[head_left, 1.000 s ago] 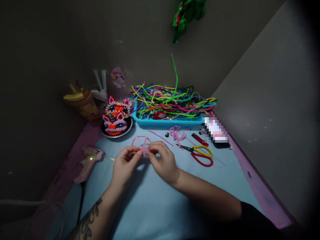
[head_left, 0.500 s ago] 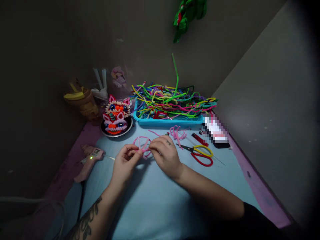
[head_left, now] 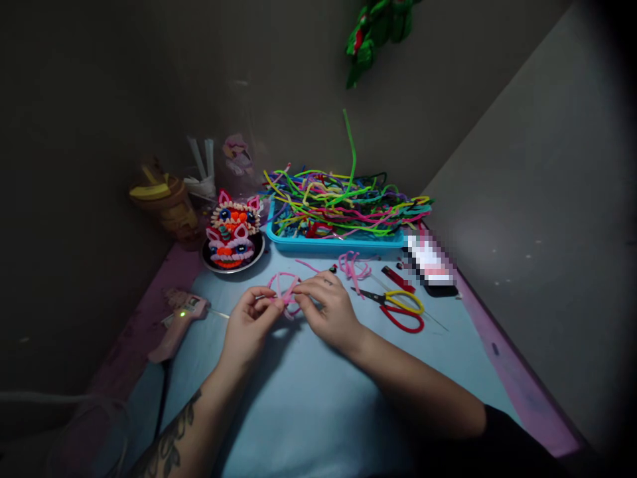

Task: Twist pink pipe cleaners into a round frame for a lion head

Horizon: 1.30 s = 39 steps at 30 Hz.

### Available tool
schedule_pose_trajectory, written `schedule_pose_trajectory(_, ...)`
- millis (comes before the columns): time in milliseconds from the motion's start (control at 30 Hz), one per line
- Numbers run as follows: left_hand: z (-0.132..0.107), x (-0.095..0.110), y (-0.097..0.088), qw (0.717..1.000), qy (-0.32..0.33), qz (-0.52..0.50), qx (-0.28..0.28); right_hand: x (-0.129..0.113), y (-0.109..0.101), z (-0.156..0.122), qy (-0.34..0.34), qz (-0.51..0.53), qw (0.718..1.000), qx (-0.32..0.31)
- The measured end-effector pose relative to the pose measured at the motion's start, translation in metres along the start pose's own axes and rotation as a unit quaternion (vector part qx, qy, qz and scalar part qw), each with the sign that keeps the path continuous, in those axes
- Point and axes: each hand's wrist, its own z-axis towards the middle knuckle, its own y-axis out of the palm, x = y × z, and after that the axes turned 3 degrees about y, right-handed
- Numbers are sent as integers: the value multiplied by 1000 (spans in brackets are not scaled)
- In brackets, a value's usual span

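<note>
Between my two hands is a round frame of bent pink pipe cleaners [head_left: 284,279], with strips crossing inside its ring. My left hand [head_left: 253,315] pinches its lower left edge between thumb and fingers. On the other side, my right hand [head_left: 326,305] pinches the frame near its right edge, the fingertips partly hiding it. Behind my right hand lies a loose bundle of pink pipe cleaners [head_left: 354,267]. Scissors [head_left: 398,309] with one yellow and one red handle rest to the right, blades toward my right hand.
A blue tray [head_left: 338,245] heaped with colourful pipe cleaners stands at the back. Left of it, a dark bowl [head_left: 233,269] holds lion-like pipe-cleaner heads [head_left: 229,247]. A pink glue gun [head_left: 180,325] lies at left, its light on. A red lighter [head_left: 398,279] and a phone [head_left: 440,289] lie right.
My right hand's fingertips have shifted slightly left along the pink frame. The left hand keeps its pinch, and the things on the table stay where they were.
</note>
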Motion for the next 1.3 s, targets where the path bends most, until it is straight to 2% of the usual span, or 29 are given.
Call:
schedule_pose_trajectory(600,2,-2,-1,1000,5,-20,-7,6,10,-4,49,31,997,-60)
schedule_pose_trajectory(800,4,-4,-3,999,13,-31,-1,3,9,-5,30,6,999,-22)
schedule_pose_trajectory(1000,6,-4,-5,998,33,-41,42,-2,4,-8,-75,-38,994,63)
schedule_pose_trajectory(1133,7,-5,-7,996,56,-48,56,-1,7,-8,-59,-46,996,55)
schedule_pose_trajectory(1300,4,-7,-4,997,55,-49,21,2,13,-11,-8,-26,999,17)
